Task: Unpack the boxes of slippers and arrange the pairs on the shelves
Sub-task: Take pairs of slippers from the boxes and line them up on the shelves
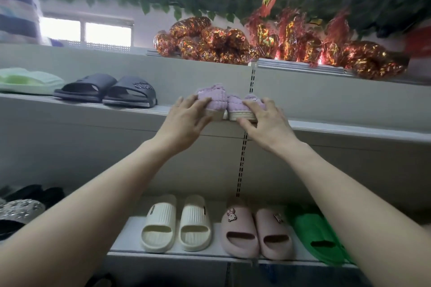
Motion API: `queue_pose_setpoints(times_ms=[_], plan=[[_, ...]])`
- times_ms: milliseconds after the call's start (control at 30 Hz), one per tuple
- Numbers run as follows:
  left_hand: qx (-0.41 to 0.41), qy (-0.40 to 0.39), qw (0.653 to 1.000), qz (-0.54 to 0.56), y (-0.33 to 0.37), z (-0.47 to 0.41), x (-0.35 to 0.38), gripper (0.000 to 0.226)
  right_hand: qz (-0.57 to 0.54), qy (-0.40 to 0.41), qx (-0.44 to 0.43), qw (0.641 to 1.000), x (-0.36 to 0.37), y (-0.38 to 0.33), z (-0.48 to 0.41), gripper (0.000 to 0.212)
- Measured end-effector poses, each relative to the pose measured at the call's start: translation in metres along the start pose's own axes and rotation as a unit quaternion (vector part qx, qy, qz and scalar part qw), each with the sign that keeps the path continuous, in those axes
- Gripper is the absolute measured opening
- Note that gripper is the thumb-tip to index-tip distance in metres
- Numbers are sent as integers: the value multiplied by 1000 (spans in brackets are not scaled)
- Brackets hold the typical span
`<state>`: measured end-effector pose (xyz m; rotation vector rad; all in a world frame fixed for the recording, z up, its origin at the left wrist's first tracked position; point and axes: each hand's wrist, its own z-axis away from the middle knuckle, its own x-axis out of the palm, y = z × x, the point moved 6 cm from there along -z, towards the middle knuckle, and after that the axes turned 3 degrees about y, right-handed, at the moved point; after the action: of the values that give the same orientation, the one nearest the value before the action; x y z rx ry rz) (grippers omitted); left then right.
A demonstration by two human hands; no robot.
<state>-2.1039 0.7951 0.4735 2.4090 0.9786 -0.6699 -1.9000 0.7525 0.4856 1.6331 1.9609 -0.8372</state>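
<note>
- Left hand point(186, 121): the fingers lie over the top of one slipper and the thumb sits at the front edge of its sole. The hand holds it in a narrow pinch.
- Right hand point(268, 123): it holds the other slipper the same way, fingers spread over the upper and thumb under the sole edge.
- Purple slippers point(224, 103): a fuzzy pair, side by side and touching, at the front lip of the middle shelf point(349, 129). It cannot be told whether the soles lie fully flat.
- Same shelf: dark slides point(105, 91) stand to the left, apart from the pair.
- Lower shelf point(130, 228): cream slides point(177, 223), pink slides point(256, 233) and green slides point(319, 235) stand in a row.
- Step in hand (judged): seating and squaring this pair on the middle shelf.
- Next move (judged): press both soles flat, align the fronts with the lip, then release both hands together without dragging the pair. No box is in view.
</note>
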Motion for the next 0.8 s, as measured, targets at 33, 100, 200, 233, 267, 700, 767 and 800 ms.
queue_pose_setpoints(times_ms=[33,100,200,233,267,700,767,800], plan=[[10,14,1000,5,-5,-4,4,49,-11,-10,-8,1000,8,1,-6,56],[12,33,999,4,-14,-12,11,44,-10,-21,-19,1000,20,3,-18,55],[3,37,999,-37,-21,-22,24,42,6,-29,-25,999,32,10,-30,53],[0,36,998,-54,-22,-24,27,41,7,-27,-27,999,35,13,-33,53],[1,39,997,-68,-22,-26,29,41,5,-24,-29,999,37,15,-35,52],[36,47,994,-90,-3,9,22,48,107,37,-94,989,23,13,-3,50],[65,51,993,-89,7,33,20,48,155,57,-112,980,16,11,22,50],[77,50,992,-83,12,48,20,47,169,57,-117,977,14,10,37,52]])
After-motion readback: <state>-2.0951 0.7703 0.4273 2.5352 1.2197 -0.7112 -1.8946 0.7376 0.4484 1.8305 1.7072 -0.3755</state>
